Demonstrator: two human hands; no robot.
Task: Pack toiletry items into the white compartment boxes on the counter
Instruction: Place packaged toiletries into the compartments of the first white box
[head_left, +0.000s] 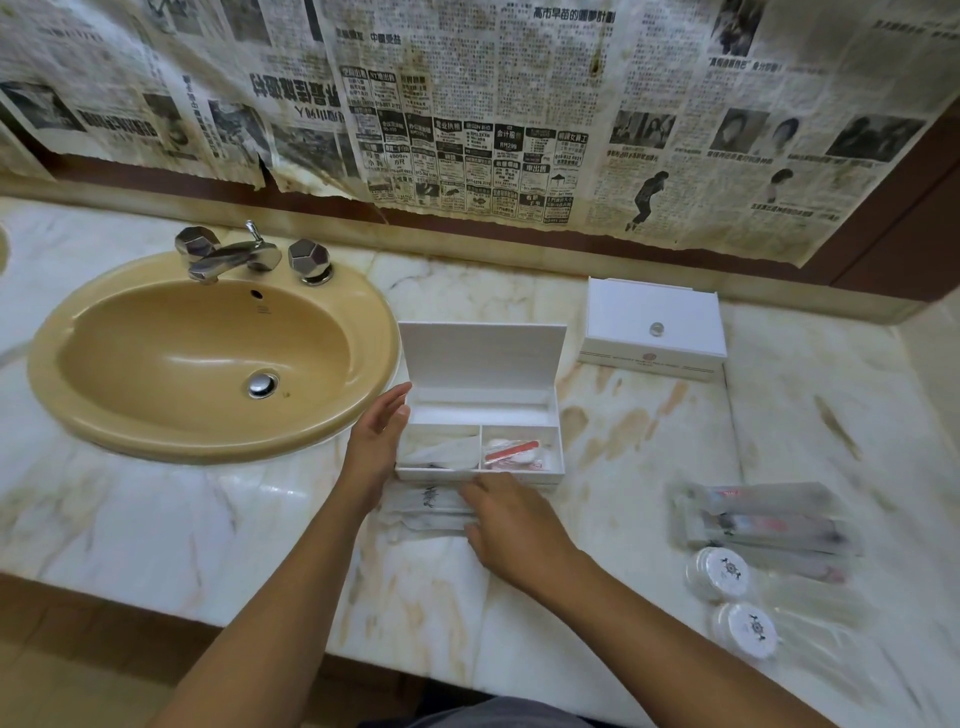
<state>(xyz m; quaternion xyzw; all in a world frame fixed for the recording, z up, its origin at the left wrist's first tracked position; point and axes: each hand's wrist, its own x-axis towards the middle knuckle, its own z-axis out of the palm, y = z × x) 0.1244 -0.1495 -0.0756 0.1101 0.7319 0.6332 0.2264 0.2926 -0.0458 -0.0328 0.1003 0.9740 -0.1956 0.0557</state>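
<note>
An open white compartment box (480, 400) stands on the marble counter, its lid raised. Its front right compartment holds a red nail file (511, 450) and small sachets; the front left one holds a clear packet (441, 451). My left hand (376, 441) rests with straight fingers against the box's left side. My right hand (511, 522) lies over flat clear packets (431, 506) on the counter just in front of the box, fingers touching them. A second white box (653, 327) sits shut at the back right.
A tan sink (208, 353) with a chrome tap (234, 254) is at the left. Wrapped toothbrush packets (763, 519) and two round white packs (727, 597) lie at the right near the counter's front edge. Newspaper covers the wall behind.
</note>
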